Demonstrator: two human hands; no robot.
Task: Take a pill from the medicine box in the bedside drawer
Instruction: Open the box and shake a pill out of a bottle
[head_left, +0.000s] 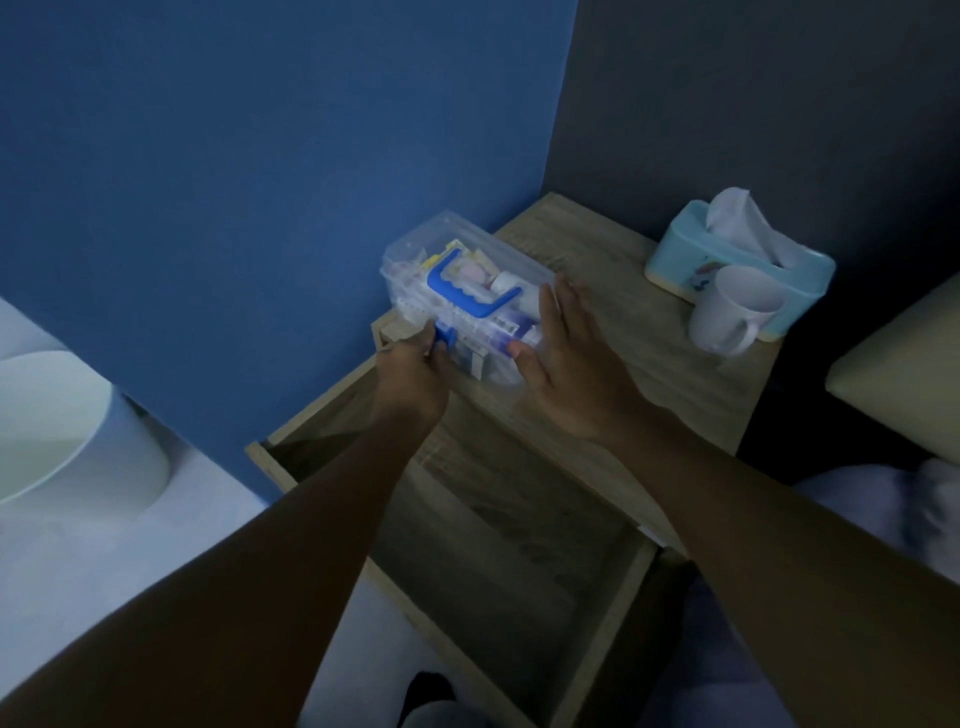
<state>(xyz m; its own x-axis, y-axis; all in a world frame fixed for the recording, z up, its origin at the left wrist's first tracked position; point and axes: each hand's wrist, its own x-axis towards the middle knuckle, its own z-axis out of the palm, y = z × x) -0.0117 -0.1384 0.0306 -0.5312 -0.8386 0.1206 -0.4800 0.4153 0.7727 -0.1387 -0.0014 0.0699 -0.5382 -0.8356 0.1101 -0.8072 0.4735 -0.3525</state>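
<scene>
A clear plastic medicine box (415, 249) with a blue carry handle (462, 291) rests on the wooden bedside table (623, 332), against the blue wall. Packets and small bottles show through its lid. My left hand (415, 371) pinches the blue front latch (445, 335) of the box. My right hand (561, 358) lies flat against the box's right end, fingers straight and spread, steadying it. Below the tabletop the bedside drawer (498, 561) stands pulled out, and its inside looks dark and bare.
A light blue tissue box (737, 260) and a white mug (732, 312) stand at the back right of the table. A white round bin (72, 431) sits on the floor at left. A cushioned edge (898, 364) lies at right.
</scene>
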